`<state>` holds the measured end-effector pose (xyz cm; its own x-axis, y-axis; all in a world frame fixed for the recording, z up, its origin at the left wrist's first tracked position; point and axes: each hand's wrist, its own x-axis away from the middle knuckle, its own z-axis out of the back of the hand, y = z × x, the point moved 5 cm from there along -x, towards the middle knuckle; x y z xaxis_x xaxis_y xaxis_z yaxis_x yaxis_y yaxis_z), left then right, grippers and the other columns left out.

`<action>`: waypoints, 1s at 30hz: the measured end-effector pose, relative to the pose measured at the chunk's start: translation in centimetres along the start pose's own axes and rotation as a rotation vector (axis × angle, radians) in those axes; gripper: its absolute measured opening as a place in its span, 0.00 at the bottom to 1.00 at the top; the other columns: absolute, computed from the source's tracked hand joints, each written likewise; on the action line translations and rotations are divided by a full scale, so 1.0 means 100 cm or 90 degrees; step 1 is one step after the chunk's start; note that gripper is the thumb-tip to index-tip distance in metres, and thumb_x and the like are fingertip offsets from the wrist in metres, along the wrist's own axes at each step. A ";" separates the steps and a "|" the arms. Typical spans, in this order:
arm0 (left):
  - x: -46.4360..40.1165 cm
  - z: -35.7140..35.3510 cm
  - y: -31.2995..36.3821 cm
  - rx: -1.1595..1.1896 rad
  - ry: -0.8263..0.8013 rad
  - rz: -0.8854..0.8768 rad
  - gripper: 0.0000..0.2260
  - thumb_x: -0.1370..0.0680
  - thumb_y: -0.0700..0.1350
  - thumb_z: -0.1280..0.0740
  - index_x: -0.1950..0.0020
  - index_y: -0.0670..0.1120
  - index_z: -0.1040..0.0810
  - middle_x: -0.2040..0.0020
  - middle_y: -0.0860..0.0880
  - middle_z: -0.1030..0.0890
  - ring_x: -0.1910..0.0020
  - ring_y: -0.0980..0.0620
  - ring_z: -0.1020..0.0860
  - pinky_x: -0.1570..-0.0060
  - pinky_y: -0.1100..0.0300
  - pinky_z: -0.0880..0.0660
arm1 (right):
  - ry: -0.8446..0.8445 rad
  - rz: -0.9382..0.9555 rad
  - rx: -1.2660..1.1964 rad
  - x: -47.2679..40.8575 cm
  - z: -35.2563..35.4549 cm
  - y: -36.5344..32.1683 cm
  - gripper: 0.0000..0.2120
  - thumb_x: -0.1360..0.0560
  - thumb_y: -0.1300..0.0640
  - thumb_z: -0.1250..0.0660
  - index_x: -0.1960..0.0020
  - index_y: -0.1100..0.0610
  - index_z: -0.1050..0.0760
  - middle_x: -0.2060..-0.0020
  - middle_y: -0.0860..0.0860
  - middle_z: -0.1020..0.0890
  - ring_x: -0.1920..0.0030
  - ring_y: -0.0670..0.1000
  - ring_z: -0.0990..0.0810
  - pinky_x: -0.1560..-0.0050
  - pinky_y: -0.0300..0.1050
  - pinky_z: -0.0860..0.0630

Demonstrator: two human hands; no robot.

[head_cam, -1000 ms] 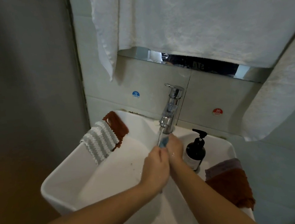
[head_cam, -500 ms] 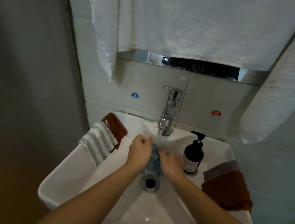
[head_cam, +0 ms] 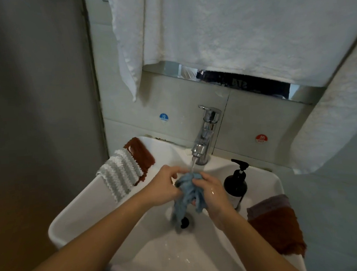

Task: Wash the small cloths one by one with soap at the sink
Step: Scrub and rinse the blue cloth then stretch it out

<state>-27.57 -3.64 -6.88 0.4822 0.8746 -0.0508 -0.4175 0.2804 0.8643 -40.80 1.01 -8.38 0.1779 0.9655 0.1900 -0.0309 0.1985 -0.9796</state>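
Hanging above the white ceramic sink (head_cam: 77, 216), large white terry towels (head_cam: 239, 28) cover most of the wall. The sink itself is your landmark: its chrome single-lever tap (head_cam: 205, 137) stands at the back rim and runs a thin stream of water down into the basin. On the sink's left rim lies a grey-and-white striped cloth (head_cam: 121, 176), draped over a rust-brown cloth (head_cam: 141, 152) just behind it. On the sink's right rim another rust-brown cloth (head_cam: 279, 232) hangs over the edge with a mauve cloth (head_cam: 268, 203) lying on top of it. A black pump soap bottle (head_cam: 236, 184) stands upright on the rim right of the tap. Your left hand (head_cam: 164, 186) and right hand (head_cam: 213, 193) meet over the middle of the basin, directly under the stream; the fingers of both curl round and pinch a bunched light-blue small cloth (head_cam: 186, 196), whose wet tail hangs down toward the dark drain hole (head_cam: 185, 222). Small round blue "cold" (head_cam: 163, 117) and red "hot" (head_cam: 261, 138) stickers sit on the tiles behind the sink.
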 end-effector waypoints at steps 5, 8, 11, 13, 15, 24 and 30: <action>-0.006 -0.002 -0.031 -0.044 -0.103 0.092 0.09 0.32 0.35 0.27 0.55 0.45 0.20 0.55 0.51 0.20 0.54 0.52 0.20 0.57 0.60 0.22 | 0.070 0.025 0.031 -0.004 0.005 0.003 0.06 0.18 0.59 0.41 0.49 0.59 0.25 0.56 0.56 0.18 0.57 0.53 0.18 0.62 0.43 0.20; -0.005 0.001 -0.046 -0.049 -0.127 0.132 0.08 0.32 0.38 0.25 0.61 0.48 0.22 0.63 0.52 0.21 0.61 0.52 0.21 0.62 0.63 0.26 | 0.123 0.075 0.199 -0.007 0.010 0.004 0.10 0.17 0.54 0.43 0.53 0.57 0.27 0.59 0.54 0.21 0.57 0.53 0.21 0.60 0.48 0.22; -0.002 0.008 -0.052 -0.005 -0.103 0.174 0.13 0.33 0.47 0.21 0.55 0.42 0.19 0.58 0.50 0.16 0.57 0.52 0.18 0.58 0.60 0.23 | 0.168 0.073 0.230 -0.007 0.021 0.001 0.14 0.16 0.53 0.47 0.55 0.55 0.27 0.59 0.54 0.21 0.58 0.50 0.21 0.62 0.43 0.23; -0.001 0.011 -0.054 0.039 -0.090 0.181 0.13 0.29 0.50 0.24 0.52 0.43 0.18 0.56 0.49 0.14 0.56 0.52 0.16 0.58 0.60 0.21 | 0.192 0.050 0.229 -0.009 0.026 0.002 0.14 0.16 0.53 0.48 0.54 0.56 0.27 0.57 0.55 0.20 0.58 0.49 0.20 0.65 0.41 0.24; 0.001 0.009 -0.051 0.107 -0.072 0.172 0.11 0.24 0.51 0.29 0.52 0.42 0.18 0.56 0.47 0.14 0.57 0.51 0.15 0.59 0.60 0.21 | 0.214 0.034 0.226 -0.011 0.029 0.004 0.14 0.16 0.53 0.47 0.52 0.58 0.27 0.56 0.55 0.20 0.59 0.49 0.21 0.68 0.39 0.28; -0.017 -0.016 -0.027 0.189 0.309 0.217 0.21 0.17 0.55 0.44 0.58 0.43 0.21 0.59 0.45 0.18 0.56 0.46 0.20 0.52 0.54 0.24 | 0.124 0.077 0.156 0.018 -0.031 0.006 0.14 0.17 0.54 0.45 0.58 0.55 0.28 0.61 0.54 0.22 0.58 0.53 0.23 0.54 0.51 0.24; -0.027 -0.018 -0.019 -0.190 0.234 0.198 0.06 0.16 0.46 0.47 0.47 0.46 0.33 0.56 0.42 0.22 0.60 0.47 0.24 0.58 0.58 0.26 | 0.077 0.189 0.199 0.064 -0.057 -0.003 0.12 0.17 0.50 0.46 0.58 0.50 0.33 0.67 0.47 0.28 0.67 0.43 0.30 0.64 0.40 0.32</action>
<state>-29.43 -5.79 -9.27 0.0244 0.9991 -0.0335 -0.7220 0.0408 0.6907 -34.05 6.20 -7.23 0.2299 0.9652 -0.1244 -0.3903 -0.0256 -0.9203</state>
